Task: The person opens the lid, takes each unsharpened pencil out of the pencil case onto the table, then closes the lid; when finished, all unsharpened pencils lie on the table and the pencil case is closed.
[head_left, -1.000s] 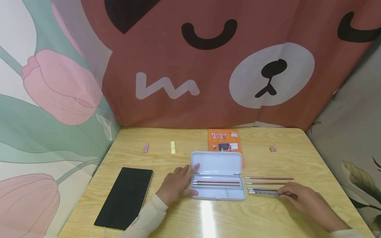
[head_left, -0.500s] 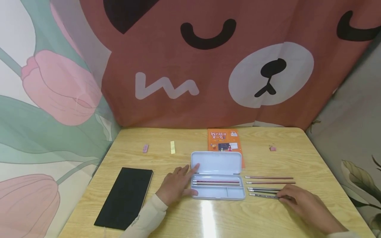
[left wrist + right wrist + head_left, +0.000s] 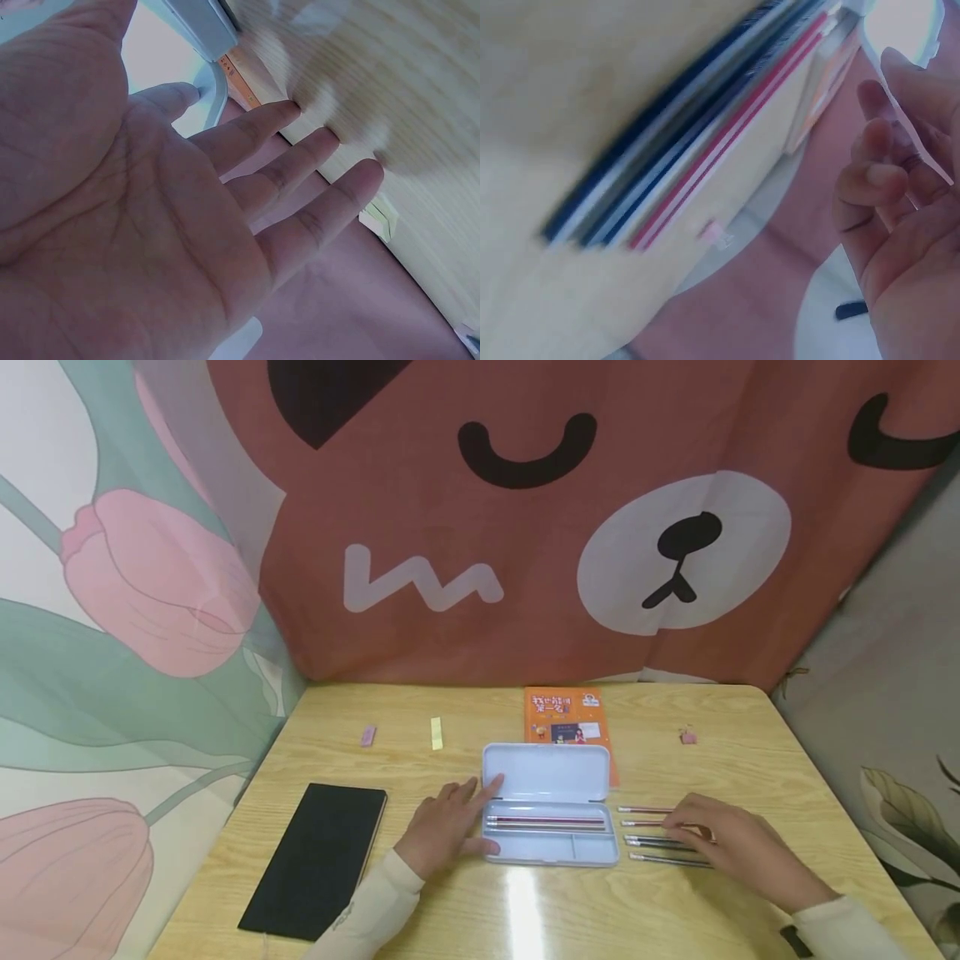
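Note:
A pale blue pencil case (image 3: 545, 771) lies with its lid raised, several pencils (image 3: 543, 825) in its rear compartment. My left hand (image 3: 441, 831) rests at the case's left side, index finger on the lid and thumb by the front rim. In the left wrist view its fingers (image 3: 292, 169) are spread and fairly straight. Right of the case lie red pencils (image 3: 639, 823) and dark pencils (image 3: 667, 860). Over them hovers my right hand (image 3: 738, 847), partly hiding the red ones. The right wrist view shows its fingers (image 3: 866, 187) loosely bent, holding nothing.
A black notebook (image 3: 315, 860) lies at the left. Behind the case is an orange booklet (image 3: 566, 714), partly covered by the lid. Farther back are a purple eraser (image 3: 367, 736), a yellow strip (image 3: 437, 733) and a small pink item (image 3: 687, 736).
My right hand drew one dark pencil toward the front, apart from the others, then let go and moved back and left over the red pencils. My left hand stays put.

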Available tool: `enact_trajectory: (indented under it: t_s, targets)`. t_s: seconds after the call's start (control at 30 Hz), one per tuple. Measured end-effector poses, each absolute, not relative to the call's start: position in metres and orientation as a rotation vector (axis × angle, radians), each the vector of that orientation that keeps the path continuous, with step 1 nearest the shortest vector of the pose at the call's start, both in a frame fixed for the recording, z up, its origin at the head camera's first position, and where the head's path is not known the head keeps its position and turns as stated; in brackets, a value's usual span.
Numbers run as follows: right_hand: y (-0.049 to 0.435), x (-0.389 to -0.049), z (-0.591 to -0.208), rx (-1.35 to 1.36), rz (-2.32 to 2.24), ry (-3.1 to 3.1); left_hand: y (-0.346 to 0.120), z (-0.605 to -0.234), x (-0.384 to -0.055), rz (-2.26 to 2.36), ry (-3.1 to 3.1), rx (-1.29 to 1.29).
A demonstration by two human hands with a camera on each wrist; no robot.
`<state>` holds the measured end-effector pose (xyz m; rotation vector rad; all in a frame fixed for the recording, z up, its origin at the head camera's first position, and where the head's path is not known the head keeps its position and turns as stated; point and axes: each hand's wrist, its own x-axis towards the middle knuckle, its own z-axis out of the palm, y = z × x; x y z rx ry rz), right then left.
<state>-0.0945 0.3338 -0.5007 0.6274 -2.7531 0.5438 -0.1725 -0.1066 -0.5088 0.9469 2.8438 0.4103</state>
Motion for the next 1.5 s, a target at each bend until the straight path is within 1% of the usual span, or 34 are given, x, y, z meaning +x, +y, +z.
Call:
enact_trajectory:
  t_s: [0.23,0.47,0.77,0.9,1.07,1.33,1.5]
  targets:
    - [0.295,-0.12,-0.496,0.727,0.607,-2.744,-0.106,-0.507,-0.172,0.398,2.859,0.964]
    - [0.253,-0.139,-0.5,0.709,0.594,-2.906,-0.105,-0.503,-0.171,0.396,2.855,0.937]
    - [0.221,-0.154,-0.514,0.943,0.424,-2.838,-0.103,-0.502,-0.17,0.341,2.87,0.938]
    - [0.217,-0.157,-0.52,1.014,0.367,-2.805,-0.103,-0.503,-0.17,0.343,2.872,0.934]
    - [0.218,-0.155,-0.524,0.99,0.43,-2.775,-0.104,-0.503,-0.17,0.349,2.881,0.957]
    - [0.222,-0.148,-0.519,0.847,0.538,-2.855,-0.105,-0.505,-0.171,0.37,2.873,0.983]
    - [0.245,-0.142,-0.508,0.752,0.587,-2.837,-0.107,-0.503,-0.17,0.381,2.864,0.981]
